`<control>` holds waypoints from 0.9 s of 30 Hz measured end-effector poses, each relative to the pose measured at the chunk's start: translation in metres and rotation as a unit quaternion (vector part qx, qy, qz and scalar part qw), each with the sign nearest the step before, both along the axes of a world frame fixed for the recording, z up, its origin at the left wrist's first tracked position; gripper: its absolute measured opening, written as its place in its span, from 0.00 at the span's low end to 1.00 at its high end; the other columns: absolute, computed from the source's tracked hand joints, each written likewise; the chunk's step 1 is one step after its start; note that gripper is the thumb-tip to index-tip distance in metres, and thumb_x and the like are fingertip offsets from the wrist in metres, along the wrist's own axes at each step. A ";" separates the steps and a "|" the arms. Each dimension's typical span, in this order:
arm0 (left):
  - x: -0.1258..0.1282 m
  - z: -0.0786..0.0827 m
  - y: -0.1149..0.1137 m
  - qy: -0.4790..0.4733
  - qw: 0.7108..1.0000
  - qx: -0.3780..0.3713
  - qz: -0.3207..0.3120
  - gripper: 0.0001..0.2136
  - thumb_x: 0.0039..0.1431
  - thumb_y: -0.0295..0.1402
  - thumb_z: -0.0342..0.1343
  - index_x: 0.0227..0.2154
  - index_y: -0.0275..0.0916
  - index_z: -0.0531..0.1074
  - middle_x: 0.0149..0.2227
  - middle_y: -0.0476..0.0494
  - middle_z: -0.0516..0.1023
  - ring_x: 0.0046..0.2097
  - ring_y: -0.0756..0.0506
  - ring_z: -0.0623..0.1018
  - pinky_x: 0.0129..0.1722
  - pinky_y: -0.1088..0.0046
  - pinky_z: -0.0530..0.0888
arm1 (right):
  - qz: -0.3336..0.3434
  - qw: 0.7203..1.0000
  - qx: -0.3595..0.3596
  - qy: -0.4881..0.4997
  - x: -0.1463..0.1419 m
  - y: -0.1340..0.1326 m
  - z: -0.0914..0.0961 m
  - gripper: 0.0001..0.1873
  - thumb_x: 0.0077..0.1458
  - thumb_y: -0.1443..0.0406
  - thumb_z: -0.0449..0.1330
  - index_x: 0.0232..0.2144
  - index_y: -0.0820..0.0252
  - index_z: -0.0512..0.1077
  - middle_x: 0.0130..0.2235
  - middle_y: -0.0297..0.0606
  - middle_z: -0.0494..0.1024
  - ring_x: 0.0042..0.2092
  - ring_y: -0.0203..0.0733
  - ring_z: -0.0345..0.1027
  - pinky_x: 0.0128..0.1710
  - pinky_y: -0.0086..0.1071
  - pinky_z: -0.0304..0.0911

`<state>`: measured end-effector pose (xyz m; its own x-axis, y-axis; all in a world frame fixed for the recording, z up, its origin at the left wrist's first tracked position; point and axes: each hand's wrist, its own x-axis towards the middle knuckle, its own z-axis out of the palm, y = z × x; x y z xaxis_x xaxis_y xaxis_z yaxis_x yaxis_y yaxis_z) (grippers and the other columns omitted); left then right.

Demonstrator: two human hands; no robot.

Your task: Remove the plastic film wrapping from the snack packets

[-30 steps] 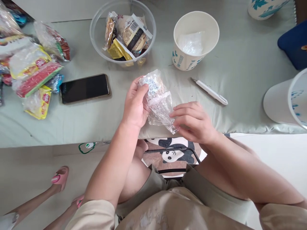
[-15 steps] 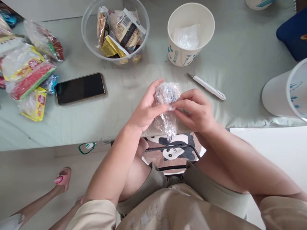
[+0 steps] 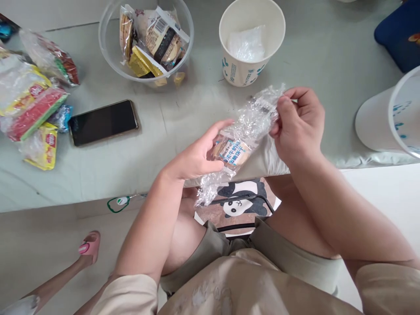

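Note:
My left hand [image 3: 198,153] grips a biscuit packet [image 3: 231,152] over the table's front edge, thumb and fingers at its near side. Round pale biscuits with blue print show through the film. From the packet, crinkled clear plastic wrap [image 3: 254,116] stretches up to the right, and another crumpled tail hangs down toward my lap. My right hand [image 3: 300,122] pinches the wrap's upper right end between thumb and fingers. The white craft knife seen earlier behind my hands is now mostly hidden by the wrap and my right hand.
A white paper cup [image 3: 238,74] with crumpled clear plastic inside stands ahead. Left of it is a clear round tub [image 3: 106,57] of wrapped snacks. A phone [image 3: 104,123] and several snack packets [image 3: 37,114] lie at left. Another cup [image 3: 374,118] and a dark blue object [image 3: 398,37] are at right.
My right hand has moved up and right, drawing the plastic wrap out lengthwise. The packet has turned, so its biscuits and blue print show. My left hand has shifted slightly down and left.

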<state>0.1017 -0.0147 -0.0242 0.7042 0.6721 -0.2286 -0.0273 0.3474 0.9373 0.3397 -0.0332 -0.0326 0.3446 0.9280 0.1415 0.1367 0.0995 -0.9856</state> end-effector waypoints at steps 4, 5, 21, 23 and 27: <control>0.000 0.000 -0.002 -0.029 0.999 -0.027 -0.019 0.34 0.46 0.25 0.71 0.59 0.48 0.72 0.51 0.43 0.80 0.49 0.42 0.82 0.47 0.69 0.80 | -0.014 0.999 -0.002 0.036 0.016 0.009 -0.018 0.15 0.65 0.49 0.62 0.44 0.49 0.67 0.31 0.29 0.74 0.26 0.34 0.72 0.22 0.29 0.66; 0.001 -0.001 -0.003 -0.039 0.998 -0.039 -0.005 0.33 0.47 0.27 0.71 0.58 0.48 0.73 0.51 0.43 0.80 0.49 0.42 0.82 0.47 0.69 0.79 | -0.015 0.999 0.006 0.029 0.017 0.009 -0.020 0.15 0.65 0.49 0.62 0.46 0.49 0.67 0.36 0.31 0.76 0.31 0.35 0.76 0.27 0.30 0.70; 0.039 -0.003 -0.023 0.062 0.956 0.189 0.214 0.30 0.49 0.38 0.75 0.54 0.48 0.72 0.56 0.43 0.75 0.55 0.39 0.77 0.57 0.62 0.74 | 0.147 0.982 -0.014 -0.120 -0.042 -0.030 0.016 0.19 0.62 0.49 0.63 0.33 0.56 0.67 0.34 0.35 0.73 0.36 0.39 0.70 0.33 0.33 0.68; 0.038 -0.003 -0.024 0.063 0.954 0.192 0.219 0.29 0.48 0.38 0.76 0.53 0.48 0.72 0.55 0.43 0.75 0.56 0.39 0.76 0.59 0.62 0.73 | 0.143 0.984 -0.033 -0.105 -0.042 -0.029 0.017 0.17 0.63 0.52 0.63 0.30 0.56 0.66 0.33 0.35 0.72 0.35 0.38 0.68 0.32 0.32 0.67; 0.033 -0.002 -0.021 -0.011 0.971 0.086 0.221 0.26 0.53 0.46 0.73 0.52 0.49 0.73 0.46 0.47 0.77 0.43 0.45 0.79 0.44 0.68 0.76 | 0.172 0.984 -0.019 -0.045 -0.038 -0.027 0.018 0.20 0.65 0.49 0.61 0.30 0.56 0.67 0.31 0.34 0.73 0.32 0.36 0.68 0.32 0.31 0.67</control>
